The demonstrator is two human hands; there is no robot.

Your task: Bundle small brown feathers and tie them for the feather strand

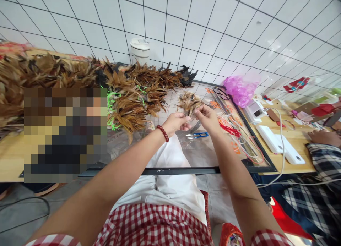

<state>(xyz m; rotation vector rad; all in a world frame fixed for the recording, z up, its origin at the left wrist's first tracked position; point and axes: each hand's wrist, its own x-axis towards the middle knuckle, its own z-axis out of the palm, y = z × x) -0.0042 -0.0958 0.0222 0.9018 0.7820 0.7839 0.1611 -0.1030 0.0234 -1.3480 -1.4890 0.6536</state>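
Observation:
A small bunch of brown and cream feathers [188, 101] is held by its lower end above the glass-topped table. My left hand [177, 123], with a beaded bracelet at the wrist, pinches it from the left. From the right, my right hand [206, 117] pinches the same bunch with thumb and index finger. Just below my hands, blue-handled thread snips [197, 135] lie on the glass. Red cords [230, 130] lie right of my right hand. To the left are brown feather bundles [125, 113] with bright green ties.
Long feather strips [154, 76] and a white lidded cup [140, 49] stand along the tiled wall. Glasses [221, 93] and a pink plastic bag [241, 89] lie at the back right. White power banks [279, 146] and a cable sit beside a co-worker's plaid sleeve [323, 157].

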